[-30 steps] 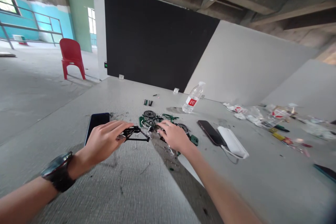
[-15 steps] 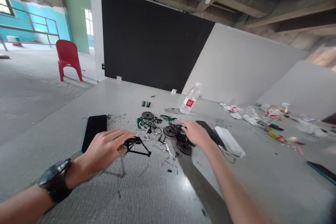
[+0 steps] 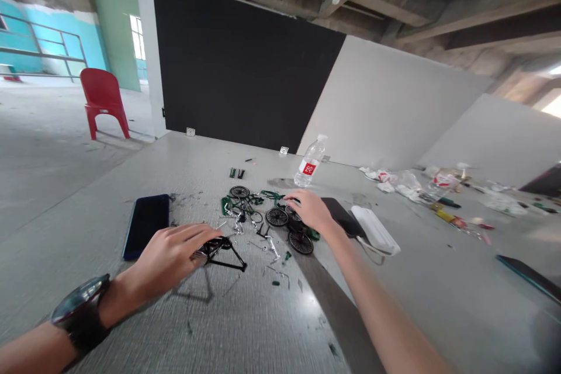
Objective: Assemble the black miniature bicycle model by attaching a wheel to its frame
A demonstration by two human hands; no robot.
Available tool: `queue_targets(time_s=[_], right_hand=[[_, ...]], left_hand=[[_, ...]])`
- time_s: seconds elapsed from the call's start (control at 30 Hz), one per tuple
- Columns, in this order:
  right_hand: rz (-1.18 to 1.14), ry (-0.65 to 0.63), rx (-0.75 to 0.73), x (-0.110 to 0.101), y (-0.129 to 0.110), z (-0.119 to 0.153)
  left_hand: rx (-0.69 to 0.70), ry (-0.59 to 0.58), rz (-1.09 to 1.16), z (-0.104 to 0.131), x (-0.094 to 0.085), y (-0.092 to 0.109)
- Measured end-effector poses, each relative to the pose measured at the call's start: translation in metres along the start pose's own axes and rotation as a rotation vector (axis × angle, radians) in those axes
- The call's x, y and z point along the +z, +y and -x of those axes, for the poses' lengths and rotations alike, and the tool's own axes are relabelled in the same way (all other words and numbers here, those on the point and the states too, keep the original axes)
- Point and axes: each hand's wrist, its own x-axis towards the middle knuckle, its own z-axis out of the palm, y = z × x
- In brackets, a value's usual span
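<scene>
My left hand [image 3: 179, 248], with a watch on its wrist, is closed on a small black bicycle frame [image 3: 228, 263] held just above the table. My right hand [image 3: 309, 210] reaches over the pile of parts, beside the black spoked wheels [image 3: 277, 217]; its fingers are bent, and whatever lies between the fingertips is hidden. Another wheel [image 3: 300, 242] lies below that hand. Green frame parts [image 3: 225, 205] and a small wheel [image 3: 239, 191] sit in the middle. Nearer me are silver pieces [image 3: 274, 248] and a small green piece [image 3: 276, 283].
A dark phone [image 3: 146, 227] lies at left. Behind the parts stands a clear bottle [image 3: 310, 163]. Right of my right hand are a black case [image 3: 339, 216] and a white object [image 3: 374, 231]. Wrappers [image 3: 412, 184] spread at far right. A red chair [image 3: 104, 99] stands beyond.
The whole view has shifted, so the table things appear further left. My right hand has moved slightly away from me over the wheels. My left hand keeps the black frame.
</scene>
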Motion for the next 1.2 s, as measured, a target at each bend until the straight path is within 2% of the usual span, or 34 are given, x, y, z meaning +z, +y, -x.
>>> queue_targets(time_s=[0.17,0.3,0.4,0.57,0.63,0.77,0.83,0.93,1.07,1.2], right_hand=[[0.007,-0.058,0.014,0.011,-0.003,-0.020],[-0.010,-0.023,0.020,0.013,0.002,-0.017],[-0.056,0.029,0.043,0.007,-0.002,-0.009],[-0.215,0.101,-0.016,-0.011,-0.041,0.011],[-0.434,0.117,-0.085,-0.017,-0.062,0.022],[-0.692,-0.022,-0.039,-0.020,-0.102,0.038],[-0.767,-0.055,-0.021,-0.019,-0.116,0.044],[-0.880,-0.097,-0.028,-0.014,-0.129,0.048],[-1.047,-0.191,-0.021,-0.004,-0.132,0.050],[-1.025,-0.192,-0.006,0.002,-0.132,0.051]], left_hand=[[0.014,0.013,0.007,-0.002,-0.002,0.002],[-0.001,0.017,0.040,-0.006,-0.008,0.006],[0.006,0.041,0.088,-0.009,-0.011,0.008],[-0.075,0.037,0.170,-0.009,-0.009,0.011],[-0.151,0.028,0.229,-0.009,-0.007,0.013],[-0.274,0.037,0.306,-0.010,-0.006,0.015],[-0.243,0.042,0.315,-0.011,-0.007,0.015],[-0.104,0.051,0.287,-0.011,-0.009,0.014],[0.089,0.048,0.166,-0.011,-0.012,0.013],[0.161,0.004,0.110,-0.011,-0.014,0.013]])
